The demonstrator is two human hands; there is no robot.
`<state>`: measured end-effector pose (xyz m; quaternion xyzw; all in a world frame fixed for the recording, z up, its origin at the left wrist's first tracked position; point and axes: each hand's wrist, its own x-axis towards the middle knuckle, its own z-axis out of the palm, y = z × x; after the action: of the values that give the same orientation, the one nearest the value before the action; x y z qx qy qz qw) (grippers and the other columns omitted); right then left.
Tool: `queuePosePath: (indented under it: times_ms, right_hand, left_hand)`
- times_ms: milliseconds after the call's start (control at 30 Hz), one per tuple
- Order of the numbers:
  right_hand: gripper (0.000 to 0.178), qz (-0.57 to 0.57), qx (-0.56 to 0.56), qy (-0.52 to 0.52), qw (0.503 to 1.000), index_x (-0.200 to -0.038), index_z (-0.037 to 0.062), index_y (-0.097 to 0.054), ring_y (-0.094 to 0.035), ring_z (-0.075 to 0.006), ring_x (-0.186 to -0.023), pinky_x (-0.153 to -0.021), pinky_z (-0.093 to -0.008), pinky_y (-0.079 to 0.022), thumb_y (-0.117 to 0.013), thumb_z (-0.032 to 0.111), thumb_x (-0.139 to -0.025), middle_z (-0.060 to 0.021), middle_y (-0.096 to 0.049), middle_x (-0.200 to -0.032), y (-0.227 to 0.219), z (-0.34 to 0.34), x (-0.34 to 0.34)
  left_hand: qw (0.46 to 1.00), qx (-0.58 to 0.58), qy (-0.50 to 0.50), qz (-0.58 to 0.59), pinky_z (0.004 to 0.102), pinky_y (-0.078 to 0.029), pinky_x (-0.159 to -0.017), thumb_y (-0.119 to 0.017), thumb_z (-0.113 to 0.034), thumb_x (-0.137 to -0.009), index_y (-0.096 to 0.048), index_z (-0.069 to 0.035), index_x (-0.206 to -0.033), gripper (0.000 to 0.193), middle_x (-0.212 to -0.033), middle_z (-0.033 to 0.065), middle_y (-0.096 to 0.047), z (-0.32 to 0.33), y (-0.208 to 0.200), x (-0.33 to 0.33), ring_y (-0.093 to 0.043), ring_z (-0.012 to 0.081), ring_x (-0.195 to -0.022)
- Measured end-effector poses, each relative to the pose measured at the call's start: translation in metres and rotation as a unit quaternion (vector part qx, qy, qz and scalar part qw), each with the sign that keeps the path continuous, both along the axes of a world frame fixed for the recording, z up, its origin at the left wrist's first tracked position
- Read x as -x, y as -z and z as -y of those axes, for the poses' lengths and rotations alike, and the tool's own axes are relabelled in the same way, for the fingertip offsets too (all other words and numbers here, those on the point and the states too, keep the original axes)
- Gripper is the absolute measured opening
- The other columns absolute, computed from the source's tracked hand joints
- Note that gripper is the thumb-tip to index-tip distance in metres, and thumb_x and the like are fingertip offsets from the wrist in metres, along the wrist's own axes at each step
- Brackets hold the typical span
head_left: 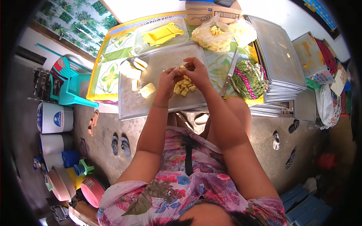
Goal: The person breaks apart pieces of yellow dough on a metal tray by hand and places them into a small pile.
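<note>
My left hand (168, 80) and my right hand (197, 74) meet over a metal tray (143, 107), fingers closed. Between their fingertips shows a small yellow piece (182, 67), partly hidden. Right below them lies a pile of small yellow cubes (184, 87), soft-looking like dough. Left of my left hand sit larger pale yellow chunks (147, 90) and a cut block with a paler side (140, 64). On the tablecloth, right of the tray, lies a long knife (230, 71) with its handle toward me. Beside it is a bunched green patterned cloth (249, 80).
Behind the tray stand a clear plastic container (137, 47) with a yellow sheet-like thing (164, 34), a plastic bag of yellow pieces (213, 37) and a cardboard box (213, 13). Stacked metal trays (279, 52) rise at the right. A turquoise chair (77, 90) stands left.
</note>
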<state>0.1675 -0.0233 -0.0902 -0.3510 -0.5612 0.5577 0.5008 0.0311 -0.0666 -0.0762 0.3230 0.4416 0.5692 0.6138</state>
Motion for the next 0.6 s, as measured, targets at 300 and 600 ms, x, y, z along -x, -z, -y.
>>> queuePosePath:
  times_ms: [300,600]
  right_hand:
    - [0.035,-0.059,0.013,-0.041,0.997,-0.103,0.0025,-0.055,-0.060,-0.0119,-0.075,-0.065,-0.0245,-0.049,-0.069,0.005,-0.070,-0.0065,-0.063,-0.083,-0.0078,0.0057,0.0015]
    - [0.029,0.093,-0.062,0.041,0.993,-0.096,0.0044,-0.059,-0.060,-0.0152,-0.069,-0.063,-0.0263,-0.048,-0.068,0.012,-0.070,-0.0071,-0.063,-0.076,-0.0113,0.0069,0.0008]
  left_hand:
    - [1.000,-0.004,0.022,-0.006,0.0265,-0.049,-0.073,-0.052,-0.015,-0.087,-0.054,0.003,-0.109,0.028,-0.094,0.0082,-0.059,0.0049,-0.0067,0.0008,-0.059,0.0148,-0.080]
    - [0.996,-0.043,-0.027,-0.076,0.0251,-0.048,-0.072,-0.060,-0.009,-0.081,-0.055,-0.001,-0.095,0.017,-0.090,0.0062,-0.058,0.0041,-0.0029,0.0003,-0.058,0.0135,-0.079]
